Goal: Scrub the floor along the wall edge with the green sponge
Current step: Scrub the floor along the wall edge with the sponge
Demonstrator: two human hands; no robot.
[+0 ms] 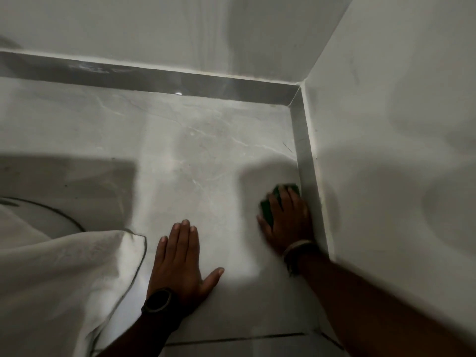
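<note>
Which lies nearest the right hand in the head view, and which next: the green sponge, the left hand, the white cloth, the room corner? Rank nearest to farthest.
From the right hand:
1. Green sponge, under its fingers by the right skirting.
2. Left hand, flat on the floor to the left.
3. Room corner, ahead where the walls meet.
4. White cloth, far left.

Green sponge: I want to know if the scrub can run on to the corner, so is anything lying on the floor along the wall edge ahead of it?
Nothing visible. The right hand presses the green sponge beside the skirting.
</note>
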